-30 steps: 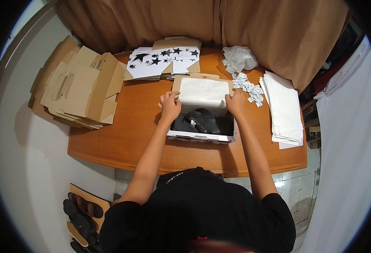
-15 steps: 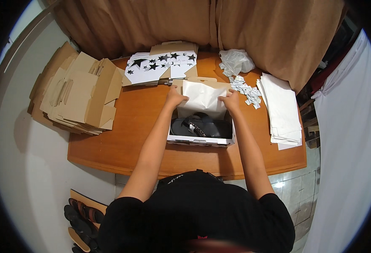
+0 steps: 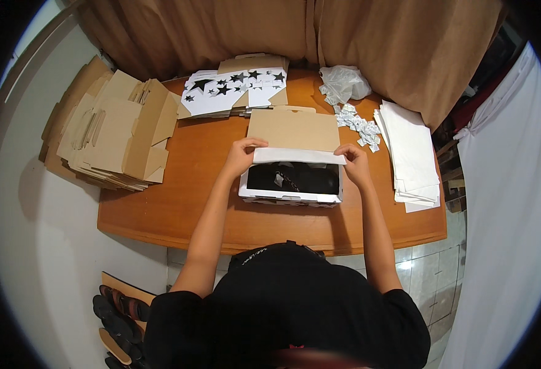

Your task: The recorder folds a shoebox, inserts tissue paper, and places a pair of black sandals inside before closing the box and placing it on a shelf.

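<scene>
A white shoe box with dark markings (image 3: pixel 290 198) stands on the table, its plain brown lid (image 3: pixel 295 128) tipped back on the far side. Inside lie black sandals (image 3: pixel 313 178) with a patterned strap; their far part is covered. A sheet of white paper (image 3: pixel 298 157), folded into a narrow band, stretches across the rear of the box. My left hand (image 3: pixel 241 157) pinches the paper's left end, and my right hand (image 3: pixel 354 163) pinches the right end. Both hands rest near the box's back corners.
Flattened cardboard boxes (image 3: pixel 107 129) are stacked at left. Star-printed box blanks (image 3: pixel 221 92) lie behind. Small whitish packets (image 3: pixel 359 128) and a clear plastic bag (image 3: pixel 347 85) sit back right, beside a white paper stack (image 3: pixel 407 160). Several sandals (image 3: pixel 113 317) are at lower left.
The white paper has come down from upright against the lid into a low band across the box's rear. Both hands have lowered and spread apart, uncovering the brown lid.
</scene>
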Action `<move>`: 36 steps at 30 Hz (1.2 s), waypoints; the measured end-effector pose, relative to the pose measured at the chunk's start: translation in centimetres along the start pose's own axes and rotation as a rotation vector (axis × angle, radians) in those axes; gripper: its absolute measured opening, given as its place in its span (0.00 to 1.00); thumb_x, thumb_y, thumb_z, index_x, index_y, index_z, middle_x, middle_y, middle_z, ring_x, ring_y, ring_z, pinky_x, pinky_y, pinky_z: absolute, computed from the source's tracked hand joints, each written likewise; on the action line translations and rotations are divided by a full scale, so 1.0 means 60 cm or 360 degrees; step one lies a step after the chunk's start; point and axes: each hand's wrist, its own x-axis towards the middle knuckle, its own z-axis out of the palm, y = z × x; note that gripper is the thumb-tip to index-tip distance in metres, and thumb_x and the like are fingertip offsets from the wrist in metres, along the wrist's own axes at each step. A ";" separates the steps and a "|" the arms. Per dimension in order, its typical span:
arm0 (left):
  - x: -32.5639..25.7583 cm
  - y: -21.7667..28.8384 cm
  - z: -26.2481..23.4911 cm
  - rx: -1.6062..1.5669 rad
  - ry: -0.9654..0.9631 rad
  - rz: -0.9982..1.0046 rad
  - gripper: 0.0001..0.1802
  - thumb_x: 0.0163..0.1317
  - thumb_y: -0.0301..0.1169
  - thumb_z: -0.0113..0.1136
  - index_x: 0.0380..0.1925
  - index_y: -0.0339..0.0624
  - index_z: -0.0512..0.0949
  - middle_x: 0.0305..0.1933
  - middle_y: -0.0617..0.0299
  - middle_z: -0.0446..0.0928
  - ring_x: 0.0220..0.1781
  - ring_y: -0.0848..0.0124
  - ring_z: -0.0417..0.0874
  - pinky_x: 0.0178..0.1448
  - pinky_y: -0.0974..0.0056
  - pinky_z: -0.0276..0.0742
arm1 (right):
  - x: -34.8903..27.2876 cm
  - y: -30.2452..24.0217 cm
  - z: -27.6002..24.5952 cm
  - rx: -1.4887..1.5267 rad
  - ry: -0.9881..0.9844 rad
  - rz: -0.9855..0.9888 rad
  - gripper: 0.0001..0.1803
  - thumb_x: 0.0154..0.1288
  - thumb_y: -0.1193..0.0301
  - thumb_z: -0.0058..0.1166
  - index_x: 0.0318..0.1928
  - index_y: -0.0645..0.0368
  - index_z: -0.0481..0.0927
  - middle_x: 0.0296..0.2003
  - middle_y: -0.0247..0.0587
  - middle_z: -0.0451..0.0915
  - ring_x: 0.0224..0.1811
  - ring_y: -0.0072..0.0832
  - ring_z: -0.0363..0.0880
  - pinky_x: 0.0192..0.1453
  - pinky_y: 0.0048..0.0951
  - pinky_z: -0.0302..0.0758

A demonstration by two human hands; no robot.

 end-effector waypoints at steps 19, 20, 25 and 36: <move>-0.069 0.004 -0.031 -0.0090 0.0268 -0.0293 0.23 0.44 0.14 0.63 0.44 0.34 0.72 0.39 0.57 0.73 0.35 0.75 0.79 0.39 0.74 0.76 | -0.054 -0.027 0.016 0.0178 0.0043 0.0429 0.28 0.41 0.87 0.61 0.48 0.63 0.72 0.39 0.39 0.70 0.30 0.21 0.77 0.33 0.19 0.75; -0.070 0.003 -0.032 0.0073 0.0269 -0.0237 0.24 0.44 0.14 0.62 0.45 0.35 0.72 0.40 0.57 0.72 0.34 0.76 0.79 0.39 0.74 0.76 | -0.055 -0.020 0.014 0.0239 0.0103 0.0412 0.28 0.41 0.88 0.61 0.48 0.63 0.72 0.39 0.39 0.70 0.30 0.22 0.78 0.33 0.19 0.75; -0.086 0.004 -0.020 0.0081 0.0229 -0.0250 0.22 0.44 0.14 0.62 0.43 0.34 0.73 0.42 0.58 0.71 0.33 0.77 0.79 0.39 0.74 0.74 | -0.072 -0.011 0.011 0.0118 0.0143 0.0349 0.24 0.46 0.82 0.61 0.47 0.64 0.72 0.38 0.39 0.70 0.31 0.23 0.78 0.32 0.21 0.75; -0.090 -0.005 0.005 0.0196 0.0285 -0.0120 0.19 0.43 0.15 0.62 0.39 0.35 0.75 0.42 0.61 0.71 0.35 0.76 0.78 0.39 0.74 0.72 | -0.070 -0.016 0.038 0.0158 0.0317 0.0328 0.27 0.48 0.79 0.61 0.52 0.63 0.67 0.38 0.40 0.70 0.28 0.18 0.72 0.31 0.19 0.72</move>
